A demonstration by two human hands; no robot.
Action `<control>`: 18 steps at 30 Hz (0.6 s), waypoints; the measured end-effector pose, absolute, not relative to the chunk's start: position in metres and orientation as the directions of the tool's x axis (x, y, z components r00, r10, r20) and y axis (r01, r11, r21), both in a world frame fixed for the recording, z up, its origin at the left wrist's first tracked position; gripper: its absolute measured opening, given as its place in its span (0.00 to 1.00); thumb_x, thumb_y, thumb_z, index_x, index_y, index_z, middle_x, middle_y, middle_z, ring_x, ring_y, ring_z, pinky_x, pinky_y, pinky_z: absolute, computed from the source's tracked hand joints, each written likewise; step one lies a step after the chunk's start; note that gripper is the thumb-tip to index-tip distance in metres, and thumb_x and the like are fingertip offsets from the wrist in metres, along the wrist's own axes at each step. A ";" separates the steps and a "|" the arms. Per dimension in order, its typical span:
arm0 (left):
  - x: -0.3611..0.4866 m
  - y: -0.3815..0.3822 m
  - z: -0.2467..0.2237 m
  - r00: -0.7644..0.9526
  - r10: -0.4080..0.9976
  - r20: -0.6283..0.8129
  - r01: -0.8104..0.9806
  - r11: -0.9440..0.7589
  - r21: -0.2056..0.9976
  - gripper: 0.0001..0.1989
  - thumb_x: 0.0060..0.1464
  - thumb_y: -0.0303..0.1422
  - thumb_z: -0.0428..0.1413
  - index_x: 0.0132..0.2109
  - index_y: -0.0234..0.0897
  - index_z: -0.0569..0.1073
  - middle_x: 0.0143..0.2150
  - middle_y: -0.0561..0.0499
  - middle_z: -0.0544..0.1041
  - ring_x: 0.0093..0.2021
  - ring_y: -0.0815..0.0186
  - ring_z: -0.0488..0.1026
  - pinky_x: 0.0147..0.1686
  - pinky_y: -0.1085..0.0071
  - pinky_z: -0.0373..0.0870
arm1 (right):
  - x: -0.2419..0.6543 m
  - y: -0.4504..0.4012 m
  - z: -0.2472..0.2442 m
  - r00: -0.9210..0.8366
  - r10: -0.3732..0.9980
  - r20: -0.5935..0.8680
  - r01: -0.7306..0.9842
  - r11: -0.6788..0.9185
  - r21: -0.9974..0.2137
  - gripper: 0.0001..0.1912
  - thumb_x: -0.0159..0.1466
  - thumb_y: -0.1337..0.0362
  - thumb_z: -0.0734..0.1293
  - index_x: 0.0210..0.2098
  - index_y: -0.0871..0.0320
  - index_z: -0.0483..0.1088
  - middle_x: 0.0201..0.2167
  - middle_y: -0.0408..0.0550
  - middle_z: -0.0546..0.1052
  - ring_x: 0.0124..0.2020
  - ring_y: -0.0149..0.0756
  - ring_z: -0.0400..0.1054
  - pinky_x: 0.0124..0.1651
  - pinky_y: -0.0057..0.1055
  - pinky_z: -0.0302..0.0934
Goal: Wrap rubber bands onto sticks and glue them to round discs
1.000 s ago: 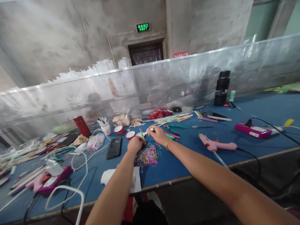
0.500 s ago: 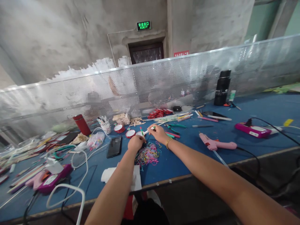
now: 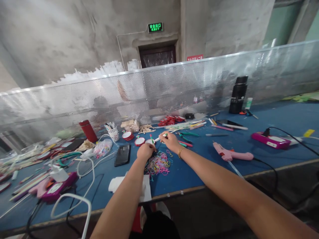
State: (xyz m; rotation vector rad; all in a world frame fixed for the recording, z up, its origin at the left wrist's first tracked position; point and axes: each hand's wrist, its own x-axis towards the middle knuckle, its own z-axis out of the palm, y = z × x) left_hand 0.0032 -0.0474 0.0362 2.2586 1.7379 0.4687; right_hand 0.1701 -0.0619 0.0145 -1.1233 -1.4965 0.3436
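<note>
Stick point(image 3: 151, 138) stays pinched in left hand point(image 3: 146, 151), white pen point(image 3: 158, 138) in right hand point(image 3: 170, 141); view shifted slightly.

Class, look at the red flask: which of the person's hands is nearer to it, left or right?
Left. The left hand is right of the red flask and nearer the camera; the right hand is farther right.

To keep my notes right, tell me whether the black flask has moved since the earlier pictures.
No. Judged against the metal screen behind it, the black flask has not visibly moved; the camera view shifted slightly.
</note>
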 end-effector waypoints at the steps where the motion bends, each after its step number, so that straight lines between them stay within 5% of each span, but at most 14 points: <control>1: 0.003 -0.047 0.036 0.231 0.968 0.094 0.886 -0.249 0.392 0.09 0.48 0.39 0.55 0.33 0.42 0.78 0.35 0.49 0.79 0.34 0.66 0.73 0.31 0.75 0.62 | 0.170 -0.062 0.015 0.130 0.786 0.604 0.438 0.501 -0.746 0.13 0.61 0.53 0.61 0.31 0.57 0.68 0.23 0.43 0.75 0.23 0.30 0.65 0.28 0.26 0.57; 18: 0.003 -0.047 0.034 0.233 0.966 0.115 0.884 -0.260 0.389 0.10 0.48 0.40 0.55 0.33 0.41 0.77 0.34 0.49 0.79 0.36 0.64 0.74 0.33 0.73 0.63 | 0.170 -0.059 0.011 0.124 0.785 0.608 0.418 0.514 -0.749 0.15 0.60 0.52 0.60 0.32 0.57 0.68 0.23 0.43 0.74 0.24 0.31 0.66 0.29 0.26 0.58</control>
